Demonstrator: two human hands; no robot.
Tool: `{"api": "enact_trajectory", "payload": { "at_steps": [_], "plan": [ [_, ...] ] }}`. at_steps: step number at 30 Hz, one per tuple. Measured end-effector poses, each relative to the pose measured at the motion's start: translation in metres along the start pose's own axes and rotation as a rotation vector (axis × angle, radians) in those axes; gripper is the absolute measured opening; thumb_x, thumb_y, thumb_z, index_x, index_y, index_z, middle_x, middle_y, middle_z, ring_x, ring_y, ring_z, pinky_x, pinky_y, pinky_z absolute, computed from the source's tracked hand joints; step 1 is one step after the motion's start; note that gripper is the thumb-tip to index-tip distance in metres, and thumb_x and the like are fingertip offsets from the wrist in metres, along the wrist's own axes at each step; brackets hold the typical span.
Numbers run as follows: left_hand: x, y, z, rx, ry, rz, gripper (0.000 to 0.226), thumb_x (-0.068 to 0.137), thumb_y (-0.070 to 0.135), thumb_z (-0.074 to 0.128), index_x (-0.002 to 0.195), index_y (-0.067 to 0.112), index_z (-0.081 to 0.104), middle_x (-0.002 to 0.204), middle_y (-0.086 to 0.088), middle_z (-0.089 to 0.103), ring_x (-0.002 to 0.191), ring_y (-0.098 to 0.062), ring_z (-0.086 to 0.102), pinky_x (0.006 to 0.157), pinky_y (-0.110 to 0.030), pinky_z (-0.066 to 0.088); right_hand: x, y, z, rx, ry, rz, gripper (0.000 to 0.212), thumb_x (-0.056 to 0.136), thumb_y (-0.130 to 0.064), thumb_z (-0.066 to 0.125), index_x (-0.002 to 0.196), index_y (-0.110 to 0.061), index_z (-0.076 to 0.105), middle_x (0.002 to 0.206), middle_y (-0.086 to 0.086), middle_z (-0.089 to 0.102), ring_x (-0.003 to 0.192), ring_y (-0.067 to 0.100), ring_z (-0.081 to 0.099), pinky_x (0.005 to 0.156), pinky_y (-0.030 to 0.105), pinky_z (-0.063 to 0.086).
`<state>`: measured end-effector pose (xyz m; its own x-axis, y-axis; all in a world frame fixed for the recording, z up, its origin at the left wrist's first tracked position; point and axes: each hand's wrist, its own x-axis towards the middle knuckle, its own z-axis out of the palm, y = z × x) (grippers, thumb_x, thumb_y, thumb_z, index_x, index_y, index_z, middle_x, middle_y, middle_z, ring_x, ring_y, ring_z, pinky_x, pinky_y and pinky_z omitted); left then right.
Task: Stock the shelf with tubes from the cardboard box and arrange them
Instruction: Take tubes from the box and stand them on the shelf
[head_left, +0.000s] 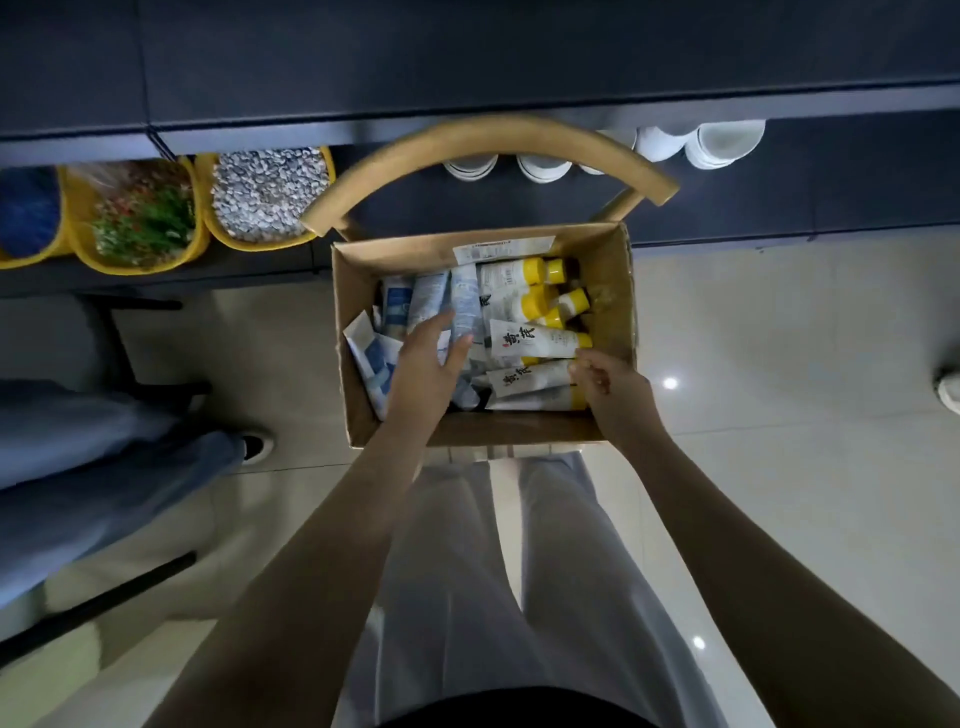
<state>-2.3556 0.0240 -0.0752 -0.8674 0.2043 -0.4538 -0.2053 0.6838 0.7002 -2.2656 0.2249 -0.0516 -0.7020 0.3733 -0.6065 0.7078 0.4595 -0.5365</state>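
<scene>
The cardboard box (467, 430) sits open-topped on a chair whose curved wooden back (493, 137) rises just beyond it. Inside the box lie the tubes: blue-and-white tubes (441, 296) on its left side, yellow-capped tubes (519, 275) on its right.

The person's left hand (426, 364) reaches into the box with fingers stretched nearly straight, resting on the blue-and-white ones. The right hand (615, 387) is at the box's near right corner, fingers curled against the capped end of a white tube (530, 376); I cannot tell whether it has actually gripped it.

Beyond the box runs the dark shelf (779, 104), with yellow baskets (135, 268) to the left and white tubs (722, 145) to the right.
</scene>
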Motion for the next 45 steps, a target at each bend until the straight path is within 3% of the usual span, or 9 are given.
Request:
{"api": "enact_trajectory", "payload": {
  "at_steps": [9,13,21,25,31,36,38,41,45],
  "plan": [
    [0.090,0.005,0.045,0.016,-0.436,0.047,0.046,0.094,0.037,0.053,0.137,0.020,0.049,0.138,0.000,0.053,0.127,-0.014,0.047,0.097,-0.021,0.035,0.051,0.028,0.035,-0.011,-0.117,0.061,0.050,0.099,-0.031,0.045,0.146,-0.023,0.031,0.143,0.008,0.044,0.130,0.028,0.041,0.104,0.031,0.030],
    [0.104,-0.004,0.055,0.009,-0.506,0.004,0.043,0.093,0.040,0.054,0.134,0.025,0.052,0.128,0.004,0.056,0.116,-0.010,0.051,0.088,-0.022,0.038,0.064,0.034,0.048,-0.017,-0.039,-0.026,0.050,0.099,-0.024,0.046,0.146,-0.017,0.032,0.150,0.006,0.036,0.136,0.024,0.035,0.109,0.027,0.025],
    [0.131,-0.005,0.070,0.242,-0.592,0.087,0.052,0.088,0.038,0.062,0.137,0.025,0.049,0.132,-0.006,0.048,0.121,-0.022,0.048,0.098,-0.029,0.039,0.063,0.041,0.061,-0.211,0.017,-0.071,0.048,0.097,-0.028,0.049,0.141,-0.013,0.042,0.144,0.013,0.030,0.129,0.028,0.035,0.108,0.032,0.029],
    [0.139,-0.001,0.077,0.322,-0.572,0.111,0.051,0.085,0.036,0.067,0.131,0.020,0.056,0.106,0.001,0.042,0.106,-0.020,0.052,0.087,-0.029,0.040,0.062,0.042,0.065,-0.336,0.025,-0.100,0.050,0.096,-0.033,0.050,0.143,-0.020,0.040,0.140,0.014,0.031,0.125,0.031,0.035,0.108,0.038,0.032],
    [0.140,-0.007,0.060,0.225,-0.469,0.133,0.040,0.083,0.035,0.069,0.117,0.014,0.065,0.100,-0.002,0.047,0.096,-0.018,0.050,0.081,-0.026,0.036,0.063,0.038,0.066,-0.296,0.088,-0.122,0.044,0.091,-0.027,0.058,0.134,-0.021,0.048,0.144,0.006,0.034,0.128,0.029,0.028,0.108,0.041,0.032],
    [0.124,-0.006,0.042,0.018,-0.453,0.107,0.035,0.083,0.023,0.070,0.117,0.015,0.066,0.109,-0.003,0.068,0.106,-0.019,0.062,0.097,-0.036,0.046,0.063,0.034,0.060,-0.417,0.073,-0.181,0.043,0.087,-0.030,0.063,0.125,-0.016,0.046,0.128,0.008,0.054,0.128,0.028,0.035,0.101,0.041,0.035],
    [0.114,0.001,0.033,-0.072,-0.427,0.098,0.036,0.084,0.017,0.069,0.120,0.012,0.064,0.110,-0.003,0.068,0.100,-0.008,0.063,0.096,-0.029,0.048,0.060,0.033,0.052,-0.452,0.061,-0.219,0.047,0.086,-0.033,0.064,0.127,-0.017,0.047,0.120,0.009,0.059,0.120,0.030,0.043,0.097,0.039,0.036],
    [0.095,0.019,0.014,-0.261,-0.348,0.071,0.038,0.084,0.006,0.067,0.121,0.011,0.060,0.108,-0.001,0.065,0.083,0.012,0.062,0.080,-0.007,0.046,0.046,0.029,0.038,-0.487,0.071,-0.292,0.049,0.085,-0.037,0.065,0.128,-0.018,0.054,0.112,0.009,0.064,0.109,0.031,0.051,0.091,0.039,0.040],
    [0.064,0.045,-0.019,-0.404,-0.240,0.023,0.034,0.083,0.002,0.067,0.116,0.007,0.062,0.101,0.000,0.068,0.080,0.011,0.063,0.077,-0.008,0.045,0.006,0.016,0.016,-0.295,0.121,-0.144,0.043,0.083,-0.040,0.066,0.116,-0.013,0.060,0.108,0.009,0.066,0.098,0.031,0.056,0.081,0.037,0.046]
  ]
}}
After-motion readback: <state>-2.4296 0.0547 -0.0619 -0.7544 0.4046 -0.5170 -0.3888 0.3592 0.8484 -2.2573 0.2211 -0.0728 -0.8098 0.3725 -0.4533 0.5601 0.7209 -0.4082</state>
